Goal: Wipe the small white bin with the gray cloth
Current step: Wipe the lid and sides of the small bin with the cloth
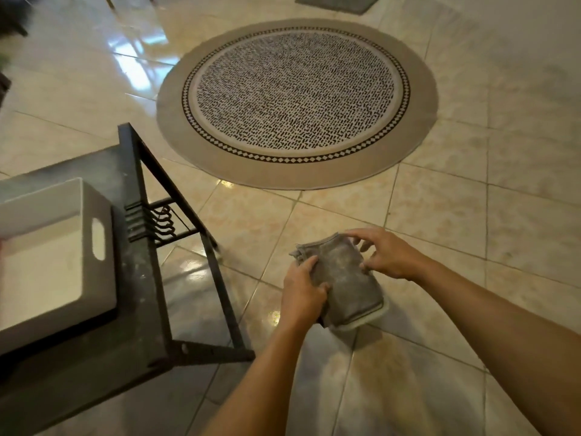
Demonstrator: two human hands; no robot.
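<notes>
A folded gray cloth is held in the air over the tiled floor, right of the table. My left hand grips its left side. My right hand touches its upper right edge with spread fingers. The small white bin, with a handle slot in its right wall, stands on the dark table at the left, partly cut off by the frame edge. Both hands are well to the right of the bin.
A round patterned rug lies on the glossy beige tile floor ahead. The table's black metal frame juts out toward the rug. A gray mat sits at the top edge.
</notes>
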